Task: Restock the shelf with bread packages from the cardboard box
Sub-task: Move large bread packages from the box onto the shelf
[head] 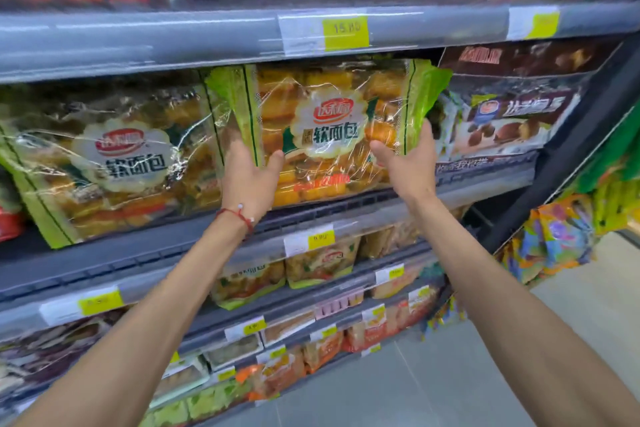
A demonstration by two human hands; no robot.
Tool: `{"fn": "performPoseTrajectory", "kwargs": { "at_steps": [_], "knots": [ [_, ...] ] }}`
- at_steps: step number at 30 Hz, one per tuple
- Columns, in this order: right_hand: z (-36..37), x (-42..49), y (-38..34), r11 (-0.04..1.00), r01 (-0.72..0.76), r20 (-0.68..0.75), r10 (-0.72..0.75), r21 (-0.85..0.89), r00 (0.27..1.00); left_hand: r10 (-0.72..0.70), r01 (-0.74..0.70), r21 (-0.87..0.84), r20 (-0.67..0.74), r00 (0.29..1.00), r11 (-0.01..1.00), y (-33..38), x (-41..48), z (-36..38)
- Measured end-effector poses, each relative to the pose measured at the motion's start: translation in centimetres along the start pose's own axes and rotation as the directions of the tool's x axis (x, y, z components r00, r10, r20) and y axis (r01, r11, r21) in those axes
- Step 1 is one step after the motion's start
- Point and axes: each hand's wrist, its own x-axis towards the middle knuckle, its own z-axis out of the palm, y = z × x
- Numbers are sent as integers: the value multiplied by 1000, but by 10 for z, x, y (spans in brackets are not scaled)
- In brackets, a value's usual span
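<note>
The middle bread package point(332, 128) sits on the shelf point(363, 211); a second bread package point(114, 163) lies left of it, a snack box point(509, 121) right.

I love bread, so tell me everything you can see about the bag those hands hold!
The bread package is a big, crinkly clear plastic bag with green ends and a white scalloped label bearing a red logo. Golden buns fill it. It stands roughly upright, facing out, at the front of the shelf, between a matching bag and a brown package. The left hand and right hand grip its sides, thumbs in front.
</note>
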Motion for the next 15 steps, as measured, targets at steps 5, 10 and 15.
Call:
{"fn": "performPoseTrajectory", "kwargs": {
  "at_steps": [5,10,15],
  "knots": [
    [18,35,-1,1000,-20,-35,20,-1,999,-12,8,105,44,999,994,-10,27,21],
    [28,67,15,999,-16,-37,18,33,999,61,-68,70,102,993,995,-23,39,40],
    [35,84,21,995,-19,18,17,103,1000,81,-86,72,75,994,994,-20,57,52]
  ]
}}
